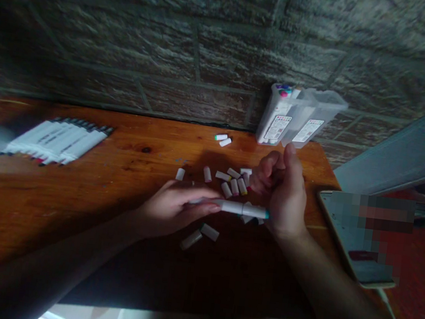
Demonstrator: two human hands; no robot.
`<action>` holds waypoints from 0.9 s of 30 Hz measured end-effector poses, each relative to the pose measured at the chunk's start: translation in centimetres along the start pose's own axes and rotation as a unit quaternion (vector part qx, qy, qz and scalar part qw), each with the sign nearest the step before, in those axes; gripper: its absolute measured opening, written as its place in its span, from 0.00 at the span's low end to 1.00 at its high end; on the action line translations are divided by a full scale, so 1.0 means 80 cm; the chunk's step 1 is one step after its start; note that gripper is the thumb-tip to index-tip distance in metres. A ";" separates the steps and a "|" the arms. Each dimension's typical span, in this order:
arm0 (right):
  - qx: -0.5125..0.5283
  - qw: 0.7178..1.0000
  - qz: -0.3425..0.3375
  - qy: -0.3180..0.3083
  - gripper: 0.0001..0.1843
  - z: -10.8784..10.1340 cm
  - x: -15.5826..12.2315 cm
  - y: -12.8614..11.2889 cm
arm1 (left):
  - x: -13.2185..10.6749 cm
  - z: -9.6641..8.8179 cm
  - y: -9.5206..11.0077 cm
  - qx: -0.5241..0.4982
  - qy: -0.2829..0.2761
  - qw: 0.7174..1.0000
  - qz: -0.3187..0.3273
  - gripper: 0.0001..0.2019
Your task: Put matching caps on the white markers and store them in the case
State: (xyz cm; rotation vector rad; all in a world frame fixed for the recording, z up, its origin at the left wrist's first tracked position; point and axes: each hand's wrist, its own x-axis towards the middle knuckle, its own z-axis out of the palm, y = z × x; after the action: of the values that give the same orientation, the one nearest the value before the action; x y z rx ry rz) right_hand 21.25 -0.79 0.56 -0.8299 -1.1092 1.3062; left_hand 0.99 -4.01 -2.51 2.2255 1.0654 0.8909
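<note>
My left hand [180, 204] is closed around a white marker [233, 207], which lies nearly level and points to the right. Its right tip is teal and meets or nearly meets the heel of my right hand [283, 193]. That hand is raised with the thumb up and the fingers loosely curled; nothing shows in it. Just beyond the marker lies a loose cluster of white marker caps [234, 186] with coloured ends. Two more caps [210, 232] rest on the near side, and a few others are partly hidden under the marker.
A row of white markers [59, 139] lies at the left of the wooden table [138, 171]. Two caps [225, 141] sit near the brick wall. A clear plastic case [297, 118] holding some markers stands against the wall. A tablet-like device [343, 220] lies at the right edge.
</note>
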 end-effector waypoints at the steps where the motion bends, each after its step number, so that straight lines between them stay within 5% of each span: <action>1: -0.001 1.000 -0.006 0.000 0.26 -0.003 0.002 -0.001 | 0.004 -0.002 0.000 -0.023 -0.006 0.999 -0.037 0.10; 7: -0.074 0.996 -0.026 -0.041 0.15 -0.007 0.003 -0.004 | 0.013 -0.017 -0.007 -0.150 0.038 0.976 -0.156 0.20; 11: -0.105 0.992 -0.022 -0.064 0.10 -0.001 -0.003 -0.004 | 0.011 -0.022 -0.012 -0.204 0.012 0.960 -0.192 0.24; 19: -0.116 0.993 -0.018 0.000 0.20 -0.009 0.009 0.005 | 0.012 -0.027 -0.005 -0.181 0.077 0.971 -0.133 0.12; 27: -0.131 0.991 0.014 -0.003 0.19 -0.009 0.006 0.009 | 0.010 -0.029 -0.002 -0.123 0.068 0.983 -0.120 0.17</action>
State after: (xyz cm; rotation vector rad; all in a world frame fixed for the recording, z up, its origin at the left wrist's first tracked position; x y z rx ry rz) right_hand 21.71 -0.11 -0.23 -1.0379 -1.2958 1.2020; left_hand -0.42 -2.87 -0.79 1.8117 1.1862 1.0177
